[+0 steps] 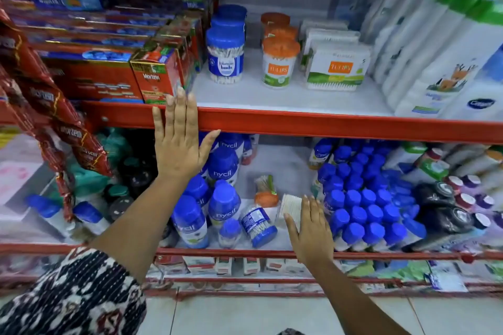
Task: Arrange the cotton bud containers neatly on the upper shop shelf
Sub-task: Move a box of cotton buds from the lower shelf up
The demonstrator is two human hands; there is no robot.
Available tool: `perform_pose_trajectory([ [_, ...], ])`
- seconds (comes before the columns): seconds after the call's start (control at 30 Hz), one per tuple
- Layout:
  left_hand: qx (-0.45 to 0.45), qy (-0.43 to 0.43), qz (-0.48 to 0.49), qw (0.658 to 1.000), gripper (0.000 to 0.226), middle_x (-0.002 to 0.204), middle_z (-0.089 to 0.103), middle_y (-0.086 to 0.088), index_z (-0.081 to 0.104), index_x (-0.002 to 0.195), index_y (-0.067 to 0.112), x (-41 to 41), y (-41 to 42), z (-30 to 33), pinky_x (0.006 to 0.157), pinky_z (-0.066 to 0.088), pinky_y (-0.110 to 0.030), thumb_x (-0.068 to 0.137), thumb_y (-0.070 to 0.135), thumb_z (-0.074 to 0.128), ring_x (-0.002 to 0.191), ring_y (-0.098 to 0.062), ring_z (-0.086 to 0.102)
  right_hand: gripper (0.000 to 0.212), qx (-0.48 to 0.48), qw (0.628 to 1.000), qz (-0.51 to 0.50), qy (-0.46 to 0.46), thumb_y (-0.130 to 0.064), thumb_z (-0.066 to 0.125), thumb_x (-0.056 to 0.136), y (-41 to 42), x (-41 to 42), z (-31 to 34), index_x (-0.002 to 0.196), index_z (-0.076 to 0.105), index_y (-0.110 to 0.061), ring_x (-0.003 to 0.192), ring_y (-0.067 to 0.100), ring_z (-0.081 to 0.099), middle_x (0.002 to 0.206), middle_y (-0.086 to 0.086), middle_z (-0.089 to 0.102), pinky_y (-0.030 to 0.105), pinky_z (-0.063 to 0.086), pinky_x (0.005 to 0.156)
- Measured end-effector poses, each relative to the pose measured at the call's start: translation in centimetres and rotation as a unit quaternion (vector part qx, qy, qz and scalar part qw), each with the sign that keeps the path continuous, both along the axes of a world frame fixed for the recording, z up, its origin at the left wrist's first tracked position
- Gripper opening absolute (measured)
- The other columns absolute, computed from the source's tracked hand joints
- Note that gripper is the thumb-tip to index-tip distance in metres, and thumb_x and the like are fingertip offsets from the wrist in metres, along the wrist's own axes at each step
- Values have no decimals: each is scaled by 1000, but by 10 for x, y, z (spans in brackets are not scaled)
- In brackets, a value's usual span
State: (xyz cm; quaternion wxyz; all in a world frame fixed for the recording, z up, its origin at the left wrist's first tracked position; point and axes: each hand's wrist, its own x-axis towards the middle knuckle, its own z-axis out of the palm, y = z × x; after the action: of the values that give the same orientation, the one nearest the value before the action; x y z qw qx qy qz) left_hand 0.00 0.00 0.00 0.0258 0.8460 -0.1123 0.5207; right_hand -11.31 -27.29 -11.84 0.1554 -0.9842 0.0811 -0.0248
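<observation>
On the upper shelf (299,95) stand rows of cotton bud containers: blue-lidded jars (225,56), orange-lidded jars (279,62) and flat white boxes (336,69). On the lower shelf lie a tipped blue-lidded jar (257,223), a tipped orange-lidded jar (266,190) and a white box of buds (290,205). My left hand (179,141) is flat and open against the red shelf edge (326,124). My right hand (310,231) rests with spread fingers on the white box, not closed around it.
Red Mortein boxes (158,73) fill the upper shelf's left side; white bottles (435,57) fill its right. Blue-capped Nycil bottles (364,207) crowd the lower shelf. Red packets (54,117) hang at the left. A red rail (245,253) fronts the lower shelf.
</observation>
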Motion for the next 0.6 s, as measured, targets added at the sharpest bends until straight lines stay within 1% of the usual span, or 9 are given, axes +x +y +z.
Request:
perform_pose_trajectory([
  [0.03,-8,-12,15,1000,76,159,-22,2,-10,152,12,1,-1,-1,121,-6,-40,101,53,29,147,-16,-16,84,8,1000,-14,24,-64,6,90,-1,5,-2,152,17,-9,147,27,19,159,12,22,41,24,116],
  [0.1,-17,-17,20,999,76,159,-22,3,-10,152,13,3,-2,2,121,-7,-38,101,54,28,147,-15,-17,73,-12,998,-24,61,-56,20,96,-2,16,-6,153,8,-11,149,25,10,162,9,13,41,21,118],
  [0.13,-12,-22,20,999,75,159,-22,3,-9,153,13,3,-3,-2,121,-7,-38,101,54,27,147,-15,-17,72,-11,996,-27,82,-54,22,97,-2,22,-6,153,5,-12,149,25,8,162,9,9,40,19,118],
  [0.2,-12,-25,11,1000,74,159,-21,3,-7,153,14,6,-4,-2,121,-7,-37,101,54,26,147,-15,-16,73,-16,994,-29,101,-55,21,97,0,30,-9,153,3,-12,150,26,5,162,10,7,41,16,119],
  [0.3,-12,-42,12,999,72,159,-20,4,-7,153,15,10,-3,-6,121,-6,-35,101,54,24,147,-14,-16,73,-21,990,-32,136,-56,18,97,4,38,-14,154,4,-13,149,28,5,162,11,7,42,10,120],
  [0.43,-10,-58,13,998,72,160,-19,3,-5,153,15,13,-4,-7,121,-5,-34,100,54,24,147,-14,-14,73,-28,991,-26,127,-58,19,97,7,38,-18,154,6,-15,150,27,5,162,9,8,41,8,121],
  [0.53,-14,-66,9,998,71,160,-18,3,-4,154,15,14,-4,-8,121,-4,-34,100,54,23,147,-15,-13,76,-18,991,-23,129,-63,23,93,6,38,-14,153,12,-17,149,28,8,162,8,13,42,11,119],
  [0.6,-11,-73,11,997,71,160,-17,3,-3,154,14,15,-4,-9,121,-3,-35,100,53,23,148,-15,-12,78,-16,990,-44,135,-67,27,91,6,42,-10,152,16,-21,149,33,8,162,8,13,47,18,118],
])
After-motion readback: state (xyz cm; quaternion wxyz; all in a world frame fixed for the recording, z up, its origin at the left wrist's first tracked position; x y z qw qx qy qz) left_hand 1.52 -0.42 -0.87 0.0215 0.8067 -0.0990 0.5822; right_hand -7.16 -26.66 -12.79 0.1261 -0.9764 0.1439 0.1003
